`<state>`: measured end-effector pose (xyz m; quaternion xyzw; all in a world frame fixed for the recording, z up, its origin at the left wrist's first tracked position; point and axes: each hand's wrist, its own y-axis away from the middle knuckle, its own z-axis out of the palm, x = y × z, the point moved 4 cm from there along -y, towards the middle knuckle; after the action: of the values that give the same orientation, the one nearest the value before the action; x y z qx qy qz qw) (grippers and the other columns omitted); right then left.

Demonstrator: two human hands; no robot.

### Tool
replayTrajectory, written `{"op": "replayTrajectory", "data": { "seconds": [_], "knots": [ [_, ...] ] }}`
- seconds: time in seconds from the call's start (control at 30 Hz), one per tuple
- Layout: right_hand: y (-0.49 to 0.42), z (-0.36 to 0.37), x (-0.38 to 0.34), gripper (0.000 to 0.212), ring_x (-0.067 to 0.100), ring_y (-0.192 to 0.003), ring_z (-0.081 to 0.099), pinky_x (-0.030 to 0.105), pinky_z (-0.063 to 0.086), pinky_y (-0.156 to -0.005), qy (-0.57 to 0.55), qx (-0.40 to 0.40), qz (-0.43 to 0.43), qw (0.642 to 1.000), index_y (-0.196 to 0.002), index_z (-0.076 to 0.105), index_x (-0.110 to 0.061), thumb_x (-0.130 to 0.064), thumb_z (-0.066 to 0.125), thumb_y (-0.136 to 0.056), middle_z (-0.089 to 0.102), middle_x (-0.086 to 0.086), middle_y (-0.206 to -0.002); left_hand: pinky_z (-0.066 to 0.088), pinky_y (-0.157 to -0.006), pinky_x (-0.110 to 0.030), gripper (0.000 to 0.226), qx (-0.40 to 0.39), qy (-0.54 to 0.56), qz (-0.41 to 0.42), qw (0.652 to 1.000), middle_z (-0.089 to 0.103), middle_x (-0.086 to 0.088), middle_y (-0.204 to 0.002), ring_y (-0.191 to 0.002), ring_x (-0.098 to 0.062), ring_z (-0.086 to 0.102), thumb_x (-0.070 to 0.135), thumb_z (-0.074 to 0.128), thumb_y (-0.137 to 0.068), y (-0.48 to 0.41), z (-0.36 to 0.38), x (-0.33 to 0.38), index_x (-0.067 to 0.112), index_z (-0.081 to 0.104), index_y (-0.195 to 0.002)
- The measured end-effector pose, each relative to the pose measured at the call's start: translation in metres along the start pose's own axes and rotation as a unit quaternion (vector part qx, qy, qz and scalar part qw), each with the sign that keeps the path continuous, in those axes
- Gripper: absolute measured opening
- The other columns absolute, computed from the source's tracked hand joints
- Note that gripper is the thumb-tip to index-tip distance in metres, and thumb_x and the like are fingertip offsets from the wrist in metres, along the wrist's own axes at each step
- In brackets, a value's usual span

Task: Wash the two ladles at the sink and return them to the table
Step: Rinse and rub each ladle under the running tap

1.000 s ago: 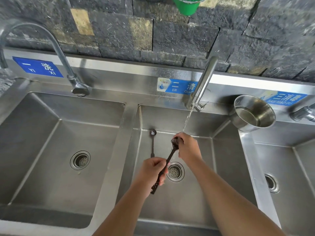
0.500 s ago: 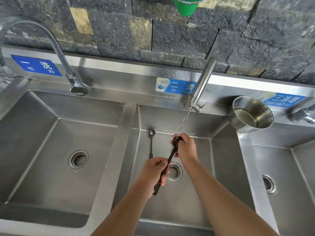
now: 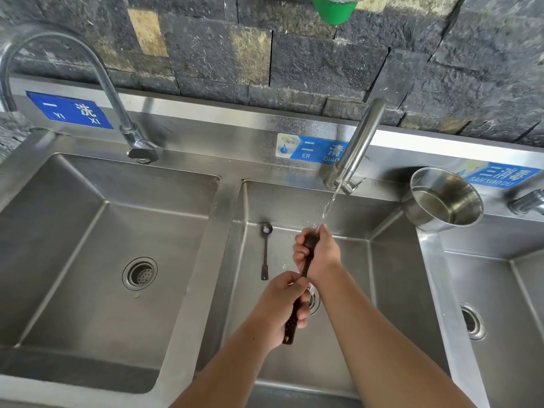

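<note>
Ladle (image 3: 306, 265), dark, held over the middle basin (image 3: 288, 201) in both hands. Left hand (image 3: 282, 301) grips the handle toward its near end, fingers curled round it. Right hand (image 3: 321, 251) is wrapped round the far end, which it largely hides, directly under the water stream (image 3: 329, 204) falling from the middle tap (image 3: 356, 148). The ladle runs slantwise between the hands, with its near tip projecting below the left hand. Second ladle (image 3: 265, 254) lies flat on the basin floor, just left of the hands and clear of them, bowl toward the far wall. Drain (image 3: 315, 301) is partly hidden beneath the hands. Steel pot (image 3: 444, 198) stands on the worktop at the basin's far right corner.
</note>
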<state>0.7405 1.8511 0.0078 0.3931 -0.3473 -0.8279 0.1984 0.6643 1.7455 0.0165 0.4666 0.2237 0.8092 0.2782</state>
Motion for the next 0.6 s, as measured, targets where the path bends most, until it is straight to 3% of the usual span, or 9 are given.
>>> {"op": "replayTrajectory", "data": {
  "seconds": [0.07,0.13,0.2,0.27,0.37,0.47,0.53,0.6],
  "knots": [
    [0.001,0.001,-0.004,0.056,0.017,-0.048,0.048,0.023,0.049,-0.043,-0.025,-0.039,0.026,0.999,-0.072,0.06,-0.005,-0.046,0.038,-0.103,0.059,0.011,-0.061,0.031,-0.04,-0.021,0.016,0.004,0.002,0.002,1.0,0.055,-0.002,-0.061,-0.041,-0.014,0.04,0.012,0.05,-0.099,-0.001,-0.002,0.005,0.012,0.048,-0.083],
    [0.004,0.005,-0.01,0.041,0.021,-0.063,0.059,0.031,0.058,-0.056,0.016,-0.087,-0.006,0.996,-0.088,0.066,0.0,-0.033,0.047,-0.103,0.065,0.013,-0.073,0.027,-0.039,-0.021,0.013,0.007,0.003,-0.002,1.0,0.055,-0.004,-0.06,-0.039,-0.013,0.036,0.011,0.049,-0.099,-0.003,-0.004,0.012,0.01,0.048,-0.087],
    [0.005,0.005,-0.015,0.014,0.022,-0.068,0.06,0.029,0.057,-0.055,0.068,-0.112,-0.059,0.99,-0.108,0.063,-0.001,-0.008,0.057,-0.097,0.063,0.013,-0.081,0.022,-0.038,-0.02,0.009,0.013,-0.02,-0.012,1.0,0.053,-0.004,-0.058,-0.038,-0.011,0.03,0.011,0.049,-0.099,-0.005,-0.006,0.016,0.009,0.052,-0.092],
    [0.002,0.001,-0.018,0.028,0.021,-0.067,0.059,0.027,0.052,-0.051,0.121,-0.111,-0.107,0.981,-0.115,0.059,-0.005,0.007,0.061,-0.09,0.06,0.012,-0.084,0.022,-0.038,-0.02,0.012,0.018,-0.041,-0.021,0.999,0.049,0.0,-0.054,-0.038,-0.01,0.028,0.012,0.048,-0.099,-0.005,-0.005,0.016,0.008,0.057,-0.094],
    [0.001,-0.002,-0.019,0.035,0.017,-0.067,0.06,0.03,0.057,-0.058,0.221,-0.097,-0.168,0.956,-0.115,0.058,-0.003,0.012,0.064,-0.084,0.055,0.011,-0.086,0.021,-0.035,-0.018,0.018,0.015,-0.008,-0.033,0.999,0.043,0.002,-0.054,-0.038,-0.008,0.028,0.01,0.043,-0.1,-0.007,0.0,0.016,0.007,0.061,-0.097],
    [0.004,0.0,-0.023,0.031,0.018,-0.065,0.066,0.045,0.063,-0.069,0.396,-0.084,-0.213,0.889,-0.105,0.061,-0.005,0.008,0.069,-0.079,0.056,0.01,-0.088,0.02,-0.034,-0.017,0.02,0.021,-0.015,-0.037,0.999,0.039,0.003,-0.053,-0.038,-0.007,0.027,0.008,0.042,-0.1,-0.007,-0.003,0.023,0.006,0.061,-0.096],
    [0.005,-0.001,-0.027,0.021,0.019,-0.056,0.07,0.05,0.062,-0.069,0.491,-0.043,-0.23,0.839,-0.095,0.062,-0.011,0.001,0.069,-0.078,0.063,0.007,-0.076,0.02,-0.034,-0.017,0.019,0.027,-0.055,-0.033,0.998,0.039,0.004,-0.053,-0.037,-0.007,0.027,0.009,0.042,-0.1,-0.007,-0.004,0.027,0.007,0.06,-0.094],
    [0.007,-0.003,-0.031,0.01,0.019,-0.047,0.067,0.048,0.062,-0.062,0.477,0.027,-0.25,0.842,-0.085,0.064,-0.008,-0.001,0.066,-0.078,0.065,0.005,-0.061,0.019,-0.035,-0.017,0.018,0.03,-0.094,-0.023,0.995,0.039,0.005,-0.052,-0.038,-0.007,0.025,0.011,0.042,-0.099,-0.007,0.001,0.029,0.01,0.057,-0.09]
  ]
}}
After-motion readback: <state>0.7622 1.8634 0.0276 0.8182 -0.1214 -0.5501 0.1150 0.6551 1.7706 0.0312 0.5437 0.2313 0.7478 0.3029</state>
